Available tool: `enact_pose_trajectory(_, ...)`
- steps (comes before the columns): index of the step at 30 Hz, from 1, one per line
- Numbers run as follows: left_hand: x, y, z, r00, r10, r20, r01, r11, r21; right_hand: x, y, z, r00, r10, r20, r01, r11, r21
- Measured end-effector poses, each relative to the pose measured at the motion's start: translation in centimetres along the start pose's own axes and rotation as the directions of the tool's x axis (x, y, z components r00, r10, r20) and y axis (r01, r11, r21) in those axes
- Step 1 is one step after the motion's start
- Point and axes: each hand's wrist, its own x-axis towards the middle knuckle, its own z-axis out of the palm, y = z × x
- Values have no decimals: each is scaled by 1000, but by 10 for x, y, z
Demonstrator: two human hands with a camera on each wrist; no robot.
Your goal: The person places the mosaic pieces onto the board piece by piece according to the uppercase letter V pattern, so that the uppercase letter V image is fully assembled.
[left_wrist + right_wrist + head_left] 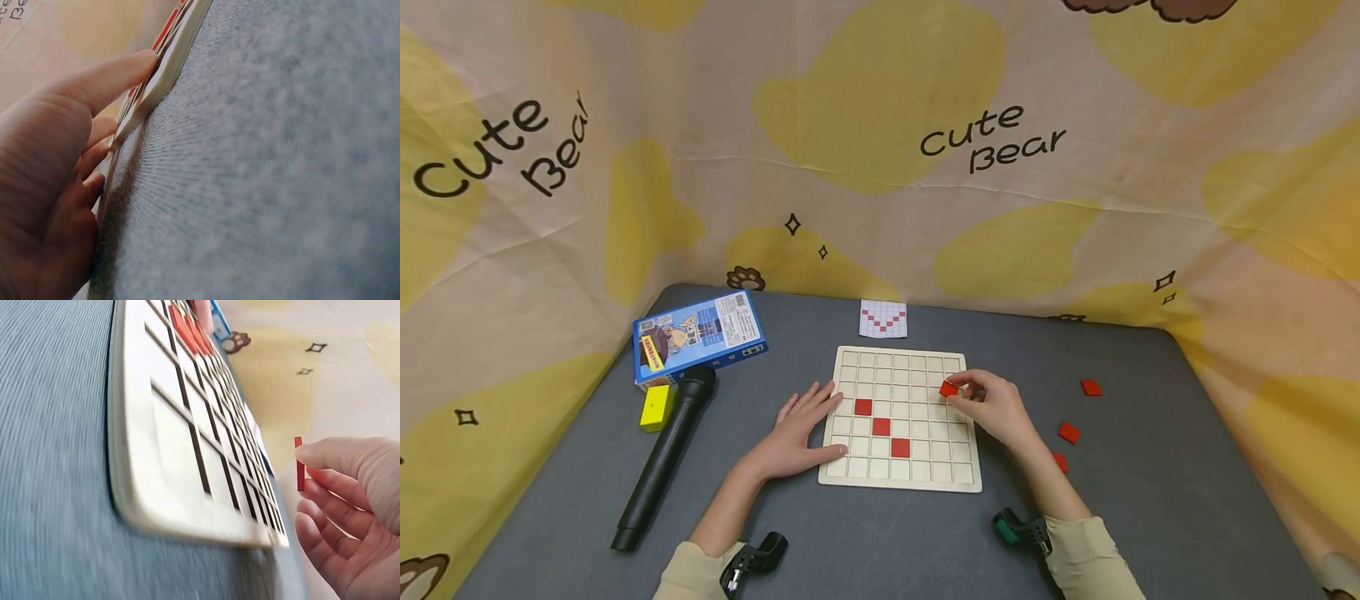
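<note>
Grey worktop point(850, 542), backed and flanked by a pale, creased cloth point(865, 204) patched in yellow and printed "Cute Bear". Gridded board point(901, 484) lies near the middle, three red squares point(882, 427) on a diagonal. Left hand point(797, 433), fingers extended, rests on its left edge. Right hand point(995, 407) pinches a red tile point(948, 389) over its right side. Pattern card point(883, 319) just beyond. Leftward: blue box point(700, 335), yellow block point(657, 408), black microphone point(662, 467). Rightward: three loose tiles point(1070, 432).

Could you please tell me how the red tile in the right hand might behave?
The red tile seems stiff, its edge straight where the right hand pinches it. Being small and thin, it is probably light. Its flat shape suggests sliding rather than rolling if pushed.
</note>
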Motion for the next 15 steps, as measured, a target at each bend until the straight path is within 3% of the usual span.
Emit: enact_pose_trajectory(15,1,4,-1,999,-48,13,48,999,13,13,-25,47,996,-16,87,6,994,113)
